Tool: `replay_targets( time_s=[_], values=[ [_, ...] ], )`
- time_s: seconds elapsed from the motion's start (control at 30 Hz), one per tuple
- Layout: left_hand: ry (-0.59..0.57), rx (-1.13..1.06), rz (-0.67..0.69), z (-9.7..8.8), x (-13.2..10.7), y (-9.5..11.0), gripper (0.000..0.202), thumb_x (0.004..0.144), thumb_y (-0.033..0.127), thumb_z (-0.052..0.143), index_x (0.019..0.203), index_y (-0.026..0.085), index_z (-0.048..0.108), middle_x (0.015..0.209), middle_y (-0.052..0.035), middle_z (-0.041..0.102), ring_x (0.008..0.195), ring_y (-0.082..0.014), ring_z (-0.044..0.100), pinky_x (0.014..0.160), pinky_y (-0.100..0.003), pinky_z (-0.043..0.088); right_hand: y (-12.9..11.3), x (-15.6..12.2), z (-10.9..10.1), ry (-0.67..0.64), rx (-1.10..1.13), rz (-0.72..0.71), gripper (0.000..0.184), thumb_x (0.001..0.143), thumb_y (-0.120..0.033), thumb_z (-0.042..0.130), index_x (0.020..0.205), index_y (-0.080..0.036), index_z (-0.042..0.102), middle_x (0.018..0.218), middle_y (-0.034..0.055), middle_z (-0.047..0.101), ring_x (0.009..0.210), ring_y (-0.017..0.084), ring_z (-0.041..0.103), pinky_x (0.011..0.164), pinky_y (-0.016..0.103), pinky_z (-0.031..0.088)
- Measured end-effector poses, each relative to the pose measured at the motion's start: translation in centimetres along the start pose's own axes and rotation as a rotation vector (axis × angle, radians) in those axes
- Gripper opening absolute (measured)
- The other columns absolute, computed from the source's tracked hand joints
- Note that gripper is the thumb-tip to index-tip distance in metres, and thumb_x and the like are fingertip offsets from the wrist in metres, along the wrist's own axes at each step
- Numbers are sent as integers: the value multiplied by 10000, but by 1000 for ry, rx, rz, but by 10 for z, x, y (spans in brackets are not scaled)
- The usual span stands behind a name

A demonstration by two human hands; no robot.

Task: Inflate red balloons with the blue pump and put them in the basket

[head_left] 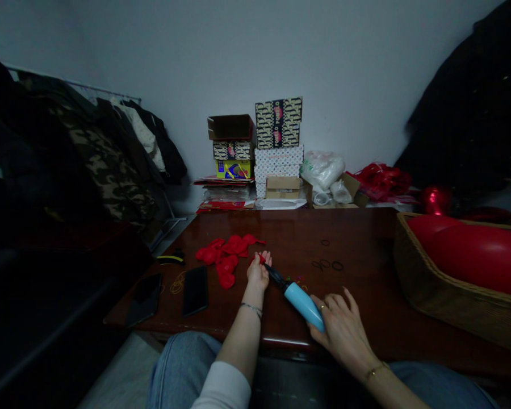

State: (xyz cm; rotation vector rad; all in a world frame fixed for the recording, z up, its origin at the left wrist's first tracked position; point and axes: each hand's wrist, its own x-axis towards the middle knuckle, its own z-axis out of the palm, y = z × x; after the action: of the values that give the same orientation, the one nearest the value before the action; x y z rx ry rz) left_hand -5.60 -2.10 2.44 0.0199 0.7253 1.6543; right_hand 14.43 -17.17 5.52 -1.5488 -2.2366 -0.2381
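Observation:
A light-blue hand balloon pump (pixel 302 305) with a black nozzle slants over the front of the dark wooden table. My right hand (pixel 340 326) grips its near end, some fingers raised off the barrel. At the nozzle tip, my left hand (pixel 259 276) is closed on a limp red balloon (pixel 261 258), partly hidden by the fingers. Just left of that hand lies a pile of uninflated red balloons (pixel 235 246). Several small dark rings (pixel 337 266) rest on the tabletop beyond the pump.
A wicker basket (pixel 426 272) with large inflated red balloons (pixel 481 253) stands at right. Two dark flat devices, a phone-like one (pixel 195 291) and another (pixel 143 299), lie at left near yellow rubber bands (pixel 177 282). Stacked boxes (pixel 279 165) line the wall.

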Motion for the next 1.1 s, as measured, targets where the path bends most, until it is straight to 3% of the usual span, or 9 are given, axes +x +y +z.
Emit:
replay_targets(
  time_s=[0.27, 0.53, 0.77, 0.93, 1.1],
  values=[
    [-52, 91, -48, -4, -10, -12, 144, 820, 271, 595, 892, 146, 595, 1013, -100, 650, 855, -159, 656, 766, -285, 531, -4, 4, 3, 2, -2, 19, 424, 732, -336, 579, 1120, -167, 601, 894, 70, 633, 936, 230, 533, 1044, 486, 196],
    [-123, 123, -104, -12, -17, -12, 169, 789, 265, 638, 933, 178, 627, 1009, -67, 656, 844, -144, 643, 785, -292, 511, 0, 8, 5, -28, 48, 37, 428, 724, -332, 580, 1119, -168, 600, 894, 59, 636, 942, 227, 531, 1035, 471, 188],
    [-276, 104, -211, -17, -29, -18, 293, 804, 383, 595, 1010, 175, 616, 1086, -102, 634, 930, -197, 628, 804, -341, 503, 2, 14, 9, -60, 121, 74, 399, 750, -375, 545, 1112, -216, 596, 893, 47, 640, 941, 228, 536, 1002, 474, 205],
    [-292, 47, -199, -8, -27, -6, 411, 817, 526, 497, 984, 166, 604, 1082, -113, 619, 959, -204, 616, 818, -372, 502, 4, 12, 13, -40, 142, 57, 412, 744, -388, 545, 1116, -217, 591, 908, 55, 643, 929, 229, 540, 1000, 475, 202],
    [-315, -58, -142, 4, -23, -7, 276, 845, 423, 517, 834, 152, 568, 947, -86, 636, 919, -190, 629, 824, -356, 502, 0, 14, 15, -35, 169, 40, 405, 737, -372, 563, 1113, -225, 590, 911, 43, 637, 932, 219, 535, 1013, 476, 190]
  ],
)
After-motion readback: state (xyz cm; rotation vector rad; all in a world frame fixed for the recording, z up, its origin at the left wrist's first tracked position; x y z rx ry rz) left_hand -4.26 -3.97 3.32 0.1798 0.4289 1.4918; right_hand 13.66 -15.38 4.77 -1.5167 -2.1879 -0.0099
